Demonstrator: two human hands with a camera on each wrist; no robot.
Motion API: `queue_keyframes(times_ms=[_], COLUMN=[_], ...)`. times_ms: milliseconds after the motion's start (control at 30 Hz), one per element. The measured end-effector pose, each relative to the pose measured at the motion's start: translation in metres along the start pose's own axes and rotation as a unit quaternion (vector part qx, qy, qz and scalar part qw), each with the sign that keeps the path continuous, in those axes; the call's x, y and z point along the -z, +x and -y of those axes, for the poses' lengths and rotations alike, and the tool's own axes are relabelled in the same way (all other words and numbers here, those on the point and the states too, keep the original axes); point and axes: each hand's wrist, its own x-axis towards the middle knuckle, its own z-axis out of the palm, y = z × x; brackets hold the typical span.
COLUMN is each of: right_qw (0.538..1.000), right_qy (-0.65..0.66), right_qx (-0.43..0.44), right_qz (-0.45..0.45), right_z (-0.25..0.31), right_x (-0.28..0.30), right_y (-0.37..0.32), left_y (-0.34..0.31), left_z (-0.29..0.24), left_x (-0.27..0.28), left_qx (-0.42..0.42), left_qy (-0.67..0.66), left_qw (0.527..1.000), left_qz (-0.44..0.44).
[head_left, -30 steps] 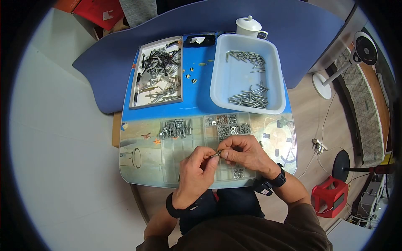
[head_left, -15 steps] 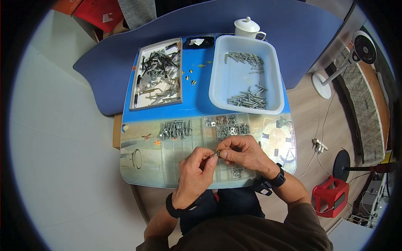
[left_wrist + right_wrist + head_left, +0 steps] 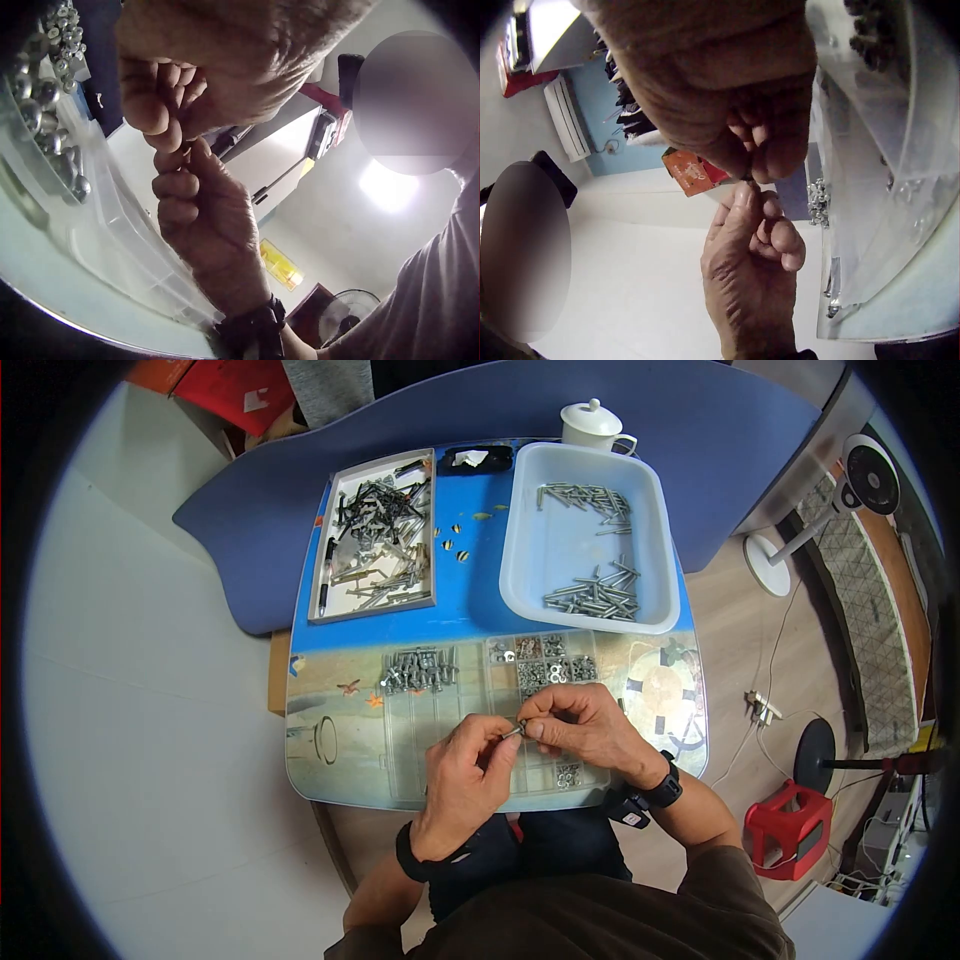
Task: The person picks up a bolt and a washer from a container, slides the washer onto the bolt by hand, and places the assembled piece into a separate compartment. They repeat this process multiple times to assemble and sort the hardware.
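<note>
1. Left hand slants up from below, thumb and fingers pinching one end of a small screw.
2. Right hand leans in from the right, pinching the other end.
3. Screw sits between both hands, over the clear box, which they partly hide.
4. Beyond the grip: tub right, tray left.

From here I see the bench holding the box left of the tub, 2 fastener piles inside the tub, the mug behind.
</note>
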Motion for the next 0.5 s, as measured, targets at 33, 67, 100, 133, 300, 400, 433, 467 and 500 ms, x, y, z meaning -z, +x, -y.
queue_keyframes(times_ms=[33,67,100,133,300,400,433,467,500], right_qw=[1.0,1.0,1.0,1.0,1.0,1.0,1.0,1.0,1.0], right_qy=[0.001,0.002,0.002,-0.001,-0.013,-0.002,0.001,0.004,0.004], right_qx=[0.002,0.005,0.004,0.007,0.01,0.002,0.006,0.009,0.008], right_qz=[0.0,-0.001,-0.001,0.002,0.007,-0.005,-0.003,-0.001,-0.001], right_z=[0.0,0.0,-0.001,-0.002,-0.001,0.002,0.0,-0.001,-0.001], right_x=[0.0,0.0,0.001,0.001,0.0,-0.001,0.0,0.0,0.0], right_y=[0.0,0.0,0.0,0.0,0.0,-0.001,-0.001,-0.001,-0.001], left_y=[0.0,0.0,0.001,0.003,0.004,0.004,0.004,0.003,0.003], left_z=[0.003,0.004,0.002,-0.003,-0.004,-0.006,-0.01,-0.013,-0.011], left_x=[-0.002,-0.002,-0.001,0.003,0.008,0.002,-0.001,-0.003,-0.002], left_qx=[0.01,0.021,0.021,0.06,0.156,0.083,0.073,0.062,0.063], left_qy=[-0.012,-0.025,-0.025,-0.022,-0.043,-0.037,-0.048,-0.059,-0.059], left_qw=[1.0,0.999,0.999,0.998,0.985,0.996,0.996,0.996,0.996], left_qz=[-0.008,-0.015,-0.015,0.011,0.064,0.024,0.0,-0.025,-0.024])
